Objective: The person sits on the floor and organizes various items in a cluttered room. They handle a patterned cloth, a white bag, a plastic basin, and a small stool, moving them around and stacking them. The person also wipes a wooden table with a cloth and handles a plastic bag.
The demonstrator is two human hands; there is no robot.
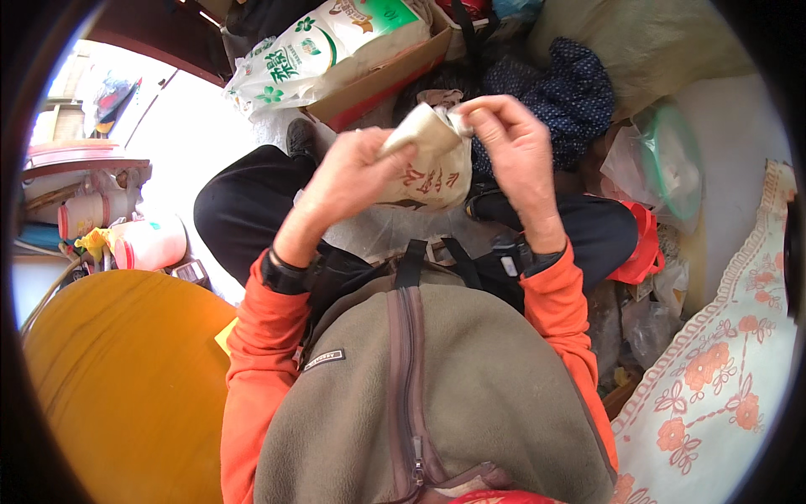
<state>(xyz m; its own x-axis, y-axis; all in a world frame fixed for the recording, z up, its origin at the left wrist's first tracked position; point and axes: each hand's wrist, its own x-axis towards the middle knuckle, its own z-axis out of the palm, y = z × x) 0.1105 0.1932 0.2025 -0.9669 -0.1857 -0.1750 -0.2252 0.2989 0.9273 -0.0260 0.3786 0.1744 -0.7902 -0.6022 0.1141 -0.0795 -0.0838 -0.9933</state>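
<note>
A cream cloth bag (450,170) bearing dark red writing hangs between my hands, above the gap between my knees. My left hand (359,170) grips its left side, the thumb lying across a folded-over flap. At the top right corner, my right hand (516,142) pinches a whitish bit of the bag's edge between thumb and fingers; motion blurs the fingertips. Whatever the bag may contain is hidden.
A cardboard box (384,79) with a printed plastic package (321,47) stands ahead. Dark blue dotted fabric (557,88) lies beyond my right hand. A round wooden tabletop (126,384) is at left, a flower-patterned cloth (711,378) at right, and a red bag (639,252) by my right knee.
</note>
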